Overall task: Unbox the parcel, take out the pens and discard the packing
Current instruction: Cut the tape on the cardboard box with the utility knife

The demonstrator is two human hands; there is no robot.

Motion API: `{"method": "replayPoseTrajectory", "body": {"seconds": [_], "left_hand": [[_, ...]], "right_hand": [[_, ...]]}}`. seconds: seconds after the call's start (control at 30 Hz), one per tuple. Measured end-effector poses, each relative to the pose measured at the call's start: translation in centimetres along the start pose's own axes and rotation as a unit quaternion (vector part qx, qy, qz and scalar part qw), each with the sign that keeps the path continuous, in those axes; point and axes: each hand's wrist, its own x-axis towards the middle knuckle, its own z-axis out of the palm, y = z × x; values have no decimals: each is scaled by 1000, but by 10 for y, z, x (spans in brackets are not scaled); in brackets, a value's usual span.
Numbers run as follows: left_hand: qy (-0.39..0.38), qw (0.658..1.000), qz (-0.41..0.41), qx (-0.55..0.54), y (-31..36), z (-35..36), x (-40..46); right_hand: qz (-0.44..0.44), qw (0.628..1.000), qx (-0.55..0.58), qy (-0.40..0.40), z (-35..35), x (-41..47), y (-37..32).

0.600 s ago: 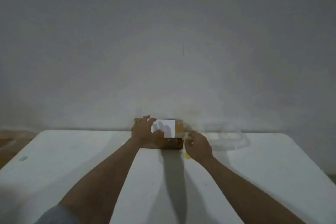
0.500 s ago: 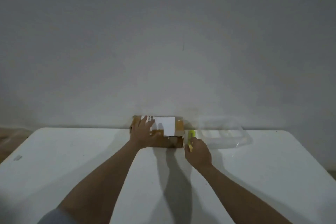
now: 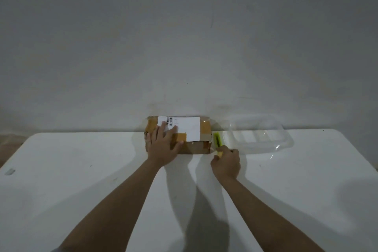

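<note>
A brown cardboard parcel (image 3: 201,145) with tan tape and a white barcode label lies at the far edge of the white table (image 3: 81,180), against the wall. My left hand (image 3: 162,145) rests flat on the parcel's left part, fingers spread over the label. My right hand (image 3: 226,162) sits just right of the parcel and grips a yellow-green utility knife (image 3: 217,141), whose body points up beside the parcel's right end. No pens are visible.
A clear plastic tray (image 3: 259,139) lies to the right of the parcel, near the wall. The grey wall rises directly behind the table's far edge. A small grey mark (image 3: 9,171) sits at the table's left edge.
My left hand has slid a little to the left on the parcel and flattened. My right hand has raised the knife so its yellow-green body shows beside the parcel's right end.
</note>
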Motion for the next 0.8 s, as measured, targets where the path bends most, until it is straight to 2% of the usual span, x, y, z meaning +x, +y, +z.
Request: {"method": "replayPoseTrajectory", "body": {"seconds": [0.27, 0.5, 0.7, 0.8], "left_hand": [[-43, 999, -25, -7, 4, -9, 3], [-44, 998, -34, -9, 10, -10, 1], [-44, 998, -37, -17, 11, -17, 1], [-21, 999, -32, -16, 10, -20, 6]], "right_hand": [[-16, 990, 137, -35, -22, -1, 17], [39, 950, 308, -42, -42, -16, 13], [65, 928, 366, -28, -48, -20, 9], [46, 926, 373, -40, -50, -20, 0]]}}
